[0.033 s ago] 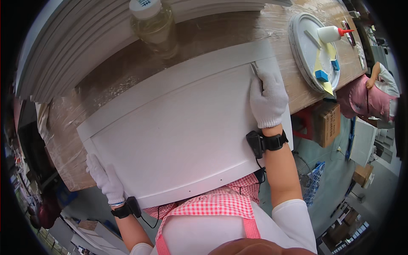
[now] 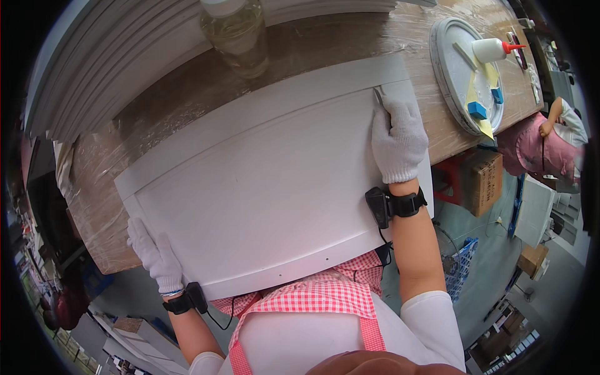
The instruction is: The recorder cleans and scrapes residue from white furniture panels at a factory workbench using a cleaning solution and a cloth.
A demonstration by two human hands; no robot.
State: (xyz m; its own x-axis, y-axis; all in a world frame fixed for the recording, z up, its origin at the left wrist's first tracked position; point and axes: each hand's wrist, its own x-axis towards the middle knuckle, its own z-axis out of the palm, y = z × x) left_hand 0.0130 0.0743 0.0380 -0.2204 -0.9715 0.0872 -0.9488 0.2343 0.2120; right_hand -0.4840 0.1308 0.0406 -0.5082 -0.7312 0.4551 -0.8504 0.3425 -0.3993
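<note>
A white framed panel (image 2: 250, 181), much like a cabinet door, lies in front of me, its near edge against my apron. My left hand (image 2: 155, 257), in a white knit glove, holds the panel's left edge, thumb on the face and fingers along the outside. Gloved too, my right hand (image 2: 400, 137) rests at the panel's right side, closed around a thin grey tool (image 2: 377, 95). Its tip points into the far right inner corner of the frame. Most of the tool is hidden in the glove, so its kind is unclear.
Behind the panel stand a jar of pale liquid (image 2: 240, 44) and a stack of white boards (image 2: 125, 69). At right on the plastic-covered table (image 2: 450, 147), a round lid (image 2: 440, 75) bears a red-tipped white bottle (image 2: 490, 50) and blue blocks (image 2: 477, 110). Beyond stands a person in pink (image 2: 537, 144).
The whole view has shifted slightly, with the table objects a little further right and up. Both hands keep their places on the panel, and the tool remains near the corner.
</note>
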